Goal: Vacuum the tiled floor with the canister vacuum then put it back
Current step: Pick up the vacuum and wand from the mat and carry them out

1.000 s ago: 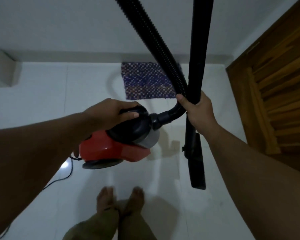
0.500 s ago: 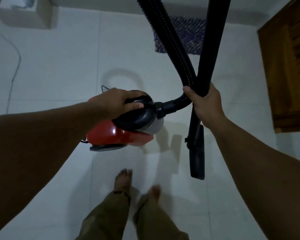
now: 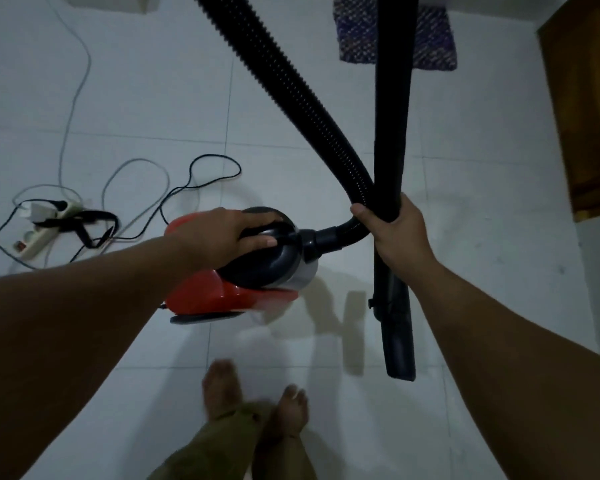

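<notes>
- Head view: my left hand (image 3: 229, 233) is clamped on the top handle of the canister vacuum (image 3: 236, 271), which looks lifted off the tiled floor (image 3: 153, 98), just ahead of my bare feet.
- My right hand (image 3: 394, 233) is closed around both wand (image 3: 392, 133) and ribbed hose (image 3: 291, 91) together.
- The black power cord (image 3: 201, 174) trails to a power strip (image 3: 45, 230); I judge carrying on could tug it or snag my feet.
</notes>
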